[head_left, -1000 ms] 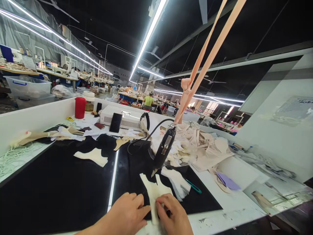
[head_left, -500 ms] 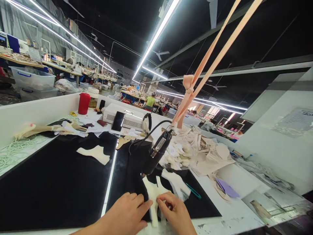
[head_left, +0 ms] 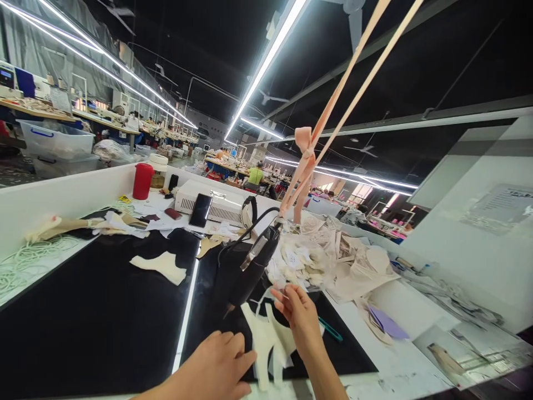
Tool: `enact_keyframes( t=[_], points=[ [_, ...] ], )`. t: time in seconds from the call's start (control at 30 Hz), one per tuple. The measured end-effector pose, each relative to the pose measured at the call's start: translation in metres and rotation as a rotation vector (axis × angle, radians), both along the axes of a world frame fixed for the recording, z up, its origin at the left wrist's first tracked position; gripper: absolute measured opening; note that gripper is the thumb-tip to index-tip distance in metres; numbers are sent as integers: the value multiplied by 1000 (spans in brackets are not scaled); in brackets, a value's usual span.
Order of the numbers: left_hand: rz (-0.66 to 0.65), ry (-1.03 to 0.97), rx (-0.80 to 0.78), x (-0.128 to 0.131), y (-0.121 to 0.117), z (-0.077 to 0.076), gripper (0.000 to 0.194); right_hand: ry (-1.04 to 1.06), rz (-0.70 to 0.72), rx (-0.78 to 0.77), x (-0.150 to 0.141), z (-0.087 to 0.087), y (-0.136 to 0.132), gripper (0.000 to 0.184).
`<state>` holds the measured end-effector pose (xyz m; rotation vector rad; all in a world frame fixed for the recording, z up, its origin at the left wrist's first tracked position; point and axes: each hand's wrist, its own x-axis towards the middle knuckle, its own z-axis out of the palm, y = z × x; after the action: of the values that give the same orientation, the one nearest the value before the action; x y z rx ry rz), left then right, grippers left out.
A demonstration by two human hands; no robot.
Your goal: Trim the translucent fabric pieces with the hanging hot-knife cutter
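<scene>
A cream cut piece of fabric or foam with narrow arms lies on the black board at the front. My left hand rests low on the board, fingers bent and extended, its index fingertip at the piece's left edge. Above the piece's right side, my right hand is raised with thumb and fingers drawn together. A thin pale strip curves near those fingertips; whether they pinch it is unclear. Just behind hangs a black corded hand tool, tip down, from knotted peach elastic bands.
Another cream piece lies on the black board. At right are a teal thread snipper-like tool, a purple piece and heaped beige garments. Behind stand a white vented box, a phone and a red container.
My right hand has lifted off the cream piece and moved up and away toward the hanging tool. The tool has swung slightly left. My left hand has barely moved.
</scene>
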<state>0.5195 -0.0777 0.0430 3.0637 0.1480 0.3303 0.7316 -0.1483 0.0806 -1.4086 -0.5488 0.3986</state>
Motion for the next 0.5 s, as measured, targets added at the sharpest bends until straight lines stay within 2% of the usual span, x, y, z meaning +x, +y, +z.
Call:
enact_keyframes(
  t=[0.17, 0.3, 0.37, 0.5],
  points=[
    [3, 39, -51, 2, 2, -1, 23, -22, -105, 250, -4, 24, -2, 53],
    [-18, 8, -227, -3, 4, 6, 37, -53, -45, 304, -31, 31, -27, 45],
    [-39, -41, -409, -8, 7, 10, 36, -46, 13, 295, -50, 27, -40, 45],
    [29, -178, -1081, -13, 21, 13, 34, 14, 71, 252, -89, 10, -54, 45]
  ],
)
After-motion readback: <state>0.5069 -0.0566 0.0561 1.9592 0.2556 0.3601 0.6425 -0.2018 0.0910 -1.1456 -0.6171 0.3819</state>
